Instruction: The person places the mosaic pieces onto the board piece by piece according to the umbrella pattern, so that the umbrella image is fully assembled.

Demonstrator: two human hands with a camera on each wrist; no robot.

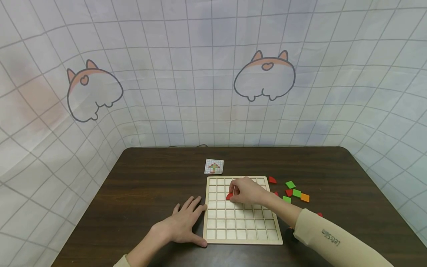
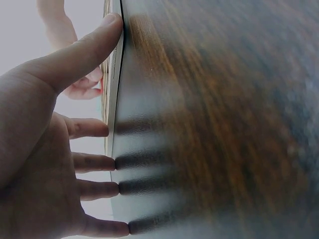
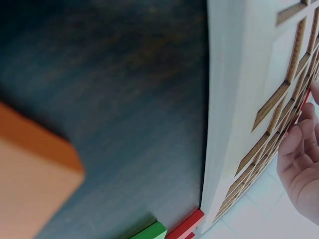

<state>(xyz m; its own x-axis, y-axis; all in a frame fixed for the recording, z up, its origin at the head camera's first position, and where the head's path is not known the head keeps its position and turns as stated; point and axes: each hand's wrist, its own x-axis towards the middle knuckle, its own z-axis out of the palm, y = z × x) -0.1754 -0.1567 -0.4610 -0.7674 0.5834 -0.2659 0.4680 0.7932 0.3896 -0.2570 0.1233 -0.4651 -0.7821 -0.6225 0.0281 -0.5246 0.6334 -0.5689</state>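
A light wooden grid board with rows of square cells lies on the dark table. Over its upper middle, my right hand pinches a red piece with a curved edge at one of the cells. The right wrist view shows the same hand from the side, with a thin strip of red at its fingertips. My left hand rests spread beside the board's left edge, its thumb at the lower left corner. In the left wrist view the left hand's fingers look straight, their tips on the tabletop.
Right of the board lie several loose pieces: a red quarter-round, green squares, an orange square and more red ones, some partly behind the right arm. A small card with a printed tree-like pattern lies behind the board. A patterned curtain surrounds the table.
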